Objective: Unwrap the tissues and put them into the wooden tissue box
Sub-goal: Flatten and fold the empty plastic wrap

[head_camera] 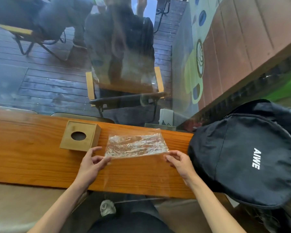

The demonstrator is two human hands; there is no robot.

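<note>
**Clear wrapper held flat over the counter, box shut, no tissues in sight**

Near: both forearms reach fwd over the wooden counter [32, 158]. Left hand [92, 163] pinches the near-left corner of a clear plastic wrapper [136, 145] w/ thumb and fingertips; right hand [179, 161] pinches the near-right corner the same way. The sheet hangs stretched between the 2 hands, crinkled and glossy, wood grain showing through it. It looks flat and empty, tho a faint clear film seems to trail down toward the counter's near edge; can't tell if that's part of the same piece.

Handling, as I judge it: film is near weightless, limp, slick and staticky, so it'll cling and flop if held by 1 corner. Corner pinches like these suit it; no fragility worry.

Mid: wooden tissue box [81, 137] sits just left of the wrapper, apart from it, lid on, round hole on top. Hole looks dark; no tissue poking out. The tissues themselves aren't visible anywhere, so whether they're inside I can't say.

Right: black backpack [242, 157] rests on the counter's end. Far: glass pane w/ reflections, chair [124, 96] and decking beyond.
</note>
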